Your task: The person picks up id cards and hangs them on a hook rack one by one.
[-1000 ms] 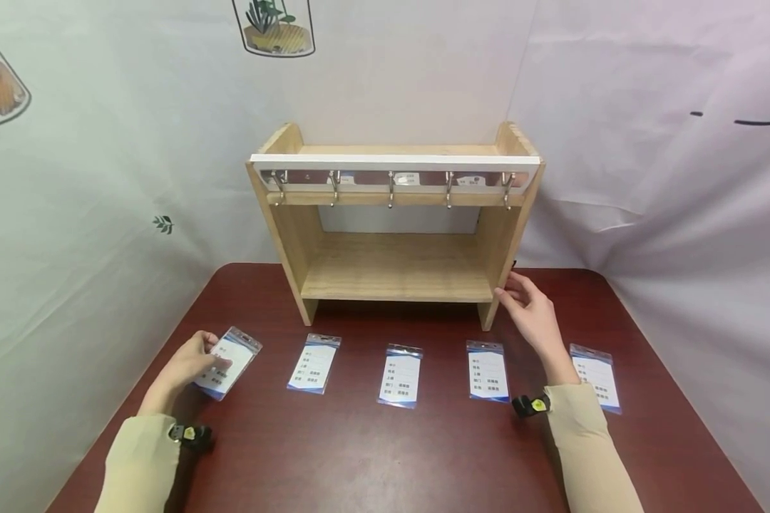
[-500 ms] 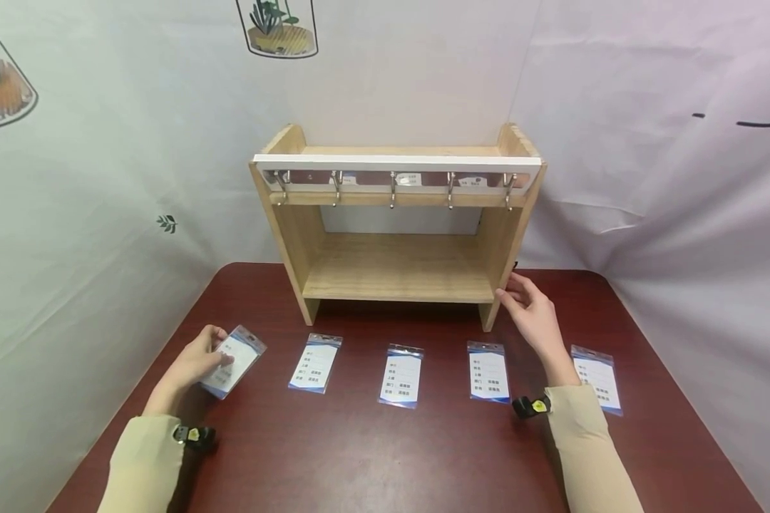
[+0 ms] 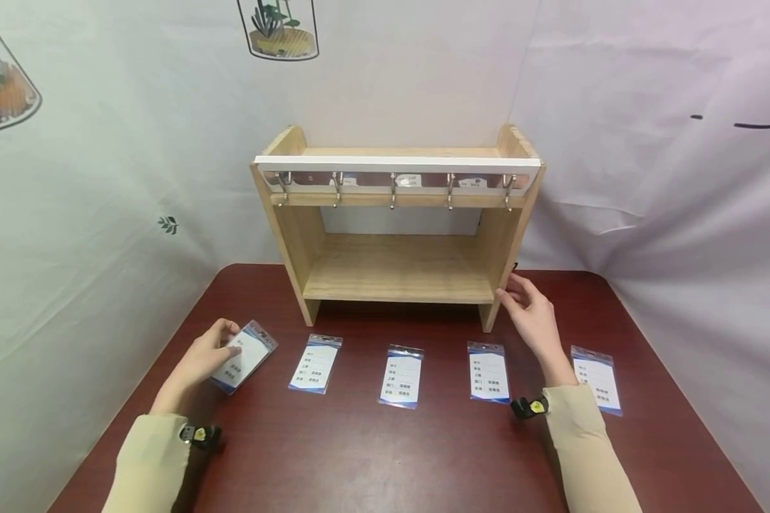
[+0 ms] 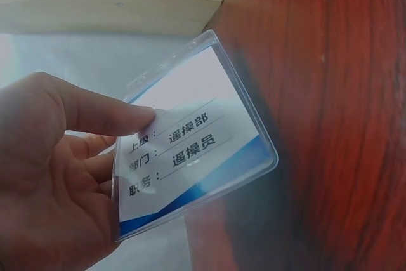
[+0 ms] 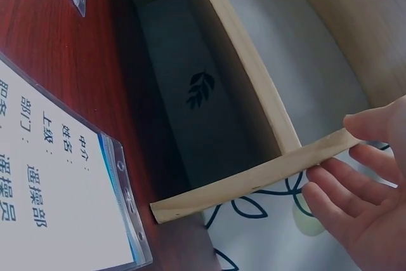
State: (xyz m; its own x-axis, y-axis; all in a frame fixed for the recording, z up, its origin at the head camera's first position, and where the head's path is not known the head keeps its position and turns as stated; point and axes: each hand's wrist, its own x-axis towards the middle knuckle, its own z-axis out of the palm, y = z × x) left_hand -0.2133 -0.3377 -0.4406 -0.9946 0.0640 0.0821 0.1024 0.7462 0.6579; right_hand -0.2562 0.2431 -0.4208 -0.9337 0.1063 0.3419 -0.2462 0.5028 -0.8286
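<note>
My left hand point(image 3: 207, 354) pinches a clear-sleeved ID badge point(image 3: 249, 354) by its left side, thumb across the printed face and fingers behind. In the left wrist view the badge point(image 4: 190, 150) is tilted above the table, its blue-trimmed lower edge toward me. My right hand point(image 3: 531, 313) holds the right side panel of a wooden shelf point(image 3: 398, 285), thumb at its front edge and fingers along its outer side, as the right wrist view shows on the panel point(image 5: 254, 177). A row of several double metal hooks point(image 3: 393, 191) runs along the shelf's white upper rail point(image 3: 359, 162).
More ID badges lie face up on the dark red table point(image 3: 372, 456): one left of centre point(image 3: 314, 367), a middle badge point(image 3: 401, 377), one right of centre point(image 3: 488, 374), and a far-right badge point(image 3: 597, 381) partly behind my right wrist. A white printed cloth point(image 3: 103, 178) encloses the table.
My left hand has moved a little right and toward the shelf, carrying the badge with it. The right hand stays at the shelf's side panel.
</note>
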